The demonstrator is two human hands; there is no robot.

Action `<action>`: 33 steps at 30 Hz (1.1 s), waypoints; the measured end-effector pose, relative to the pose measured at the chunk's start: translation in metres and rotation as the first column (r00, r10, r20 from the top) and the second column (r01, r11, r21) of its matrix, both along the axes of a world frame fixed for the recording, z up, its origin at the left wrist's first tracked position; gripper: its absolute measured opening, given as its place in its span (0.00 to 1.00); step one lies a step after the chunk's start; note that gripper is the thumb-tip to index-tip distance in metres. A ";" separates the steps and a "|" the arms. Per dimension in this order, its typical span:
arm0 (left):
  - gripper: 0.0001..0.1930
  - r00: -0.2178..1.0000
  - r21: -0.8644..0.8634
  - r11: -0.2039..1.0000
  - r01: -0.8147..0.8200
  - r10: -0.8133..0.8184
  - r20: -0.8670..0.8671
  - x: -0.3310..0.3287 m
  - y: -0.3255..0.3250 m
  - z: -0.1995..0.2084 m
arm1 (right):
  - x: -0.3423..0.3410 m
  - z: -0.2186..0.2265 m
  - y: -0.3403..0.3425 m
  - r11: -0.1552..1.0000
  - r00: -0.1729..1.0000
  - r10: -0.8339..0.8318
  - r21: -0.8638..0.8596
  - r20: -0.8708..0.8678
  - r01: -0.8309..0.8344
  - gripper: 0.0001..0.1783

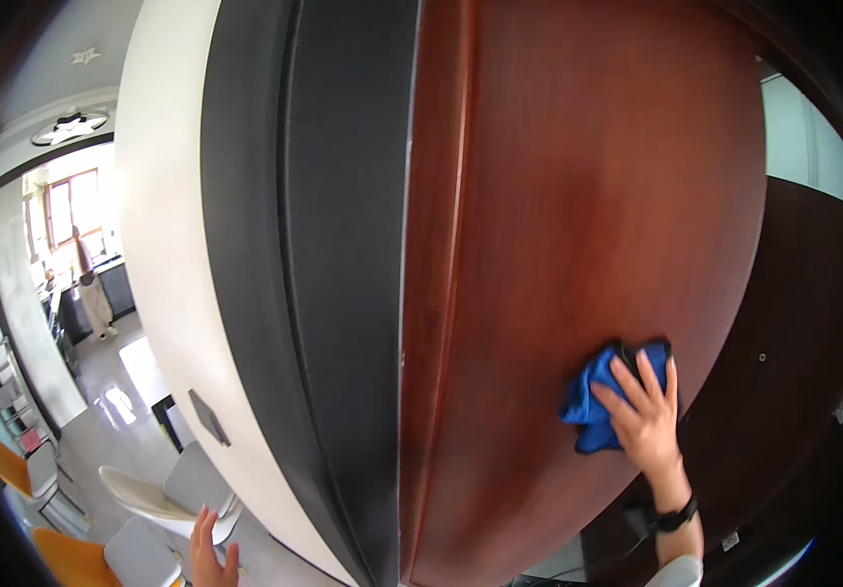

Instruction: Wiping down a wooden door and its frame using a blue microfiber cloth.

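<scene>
My right hand presses a crumpled blue cloth with a dark edge flat against a reddish-brown wooden door. Its fingers are spread over the cloth, and a dark band circles the wrist. The cloth lies on the lower right part of the door panel. At the lower left, my left hand is raised in the air, fingers up and apart, with nothing in it. Only its upper part shows; the rest is cut off by the lower edge.
A dark grey door frame and a white wall with a grey switch plate stand left of the door. Several chairs are at the lower left. Another person stands in a far room. Dark panels lie right.
</scene>
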State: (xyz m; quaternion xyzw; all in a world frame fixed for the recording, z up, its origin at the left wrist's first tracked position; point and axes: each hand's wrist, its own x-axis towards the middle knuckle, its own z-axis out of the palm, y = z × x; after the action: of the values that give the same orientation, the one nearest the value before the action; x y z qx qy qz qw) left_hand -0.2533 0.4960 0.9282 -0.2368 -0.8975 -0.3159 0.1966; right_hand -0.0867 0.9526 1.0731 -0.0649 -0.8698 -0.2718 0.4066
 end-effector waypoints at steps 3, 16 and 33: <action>0.28 0.984 0.375 0.922 0.097 -0.031 -0.178 -0.002 0.062 0.028 | -0.001 0.091 0.004 0.986 0.997 0.028 0.163 -0.072 -0.016 0.22; 0.48 0.877 0.535 0.845 0.019 0.243 -0.415 -0.019 0.179 0.070 | -0.063 0.323 0.030 0.818 0.824 0.328 0.576 -0.462 -0.003 0.18; 0.47 0.863 0.490 0.865 -0.112 0.329 -0.383 -0.008 0.174 0.089 | -0.121 0.377 -0.027 0.765 0.693 0.506 0.638 -0.514 -0.085 0.17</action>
State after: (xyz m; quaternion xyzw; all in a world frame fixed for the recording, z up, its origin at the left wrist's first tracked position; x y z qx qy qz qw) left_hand -0.2608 0.6697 1.0168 -0.1444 -0.7494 -0.4257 0.4861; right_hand -0.2072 0.9258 1.4498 0.1163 -0.5437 -0.4037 0.7265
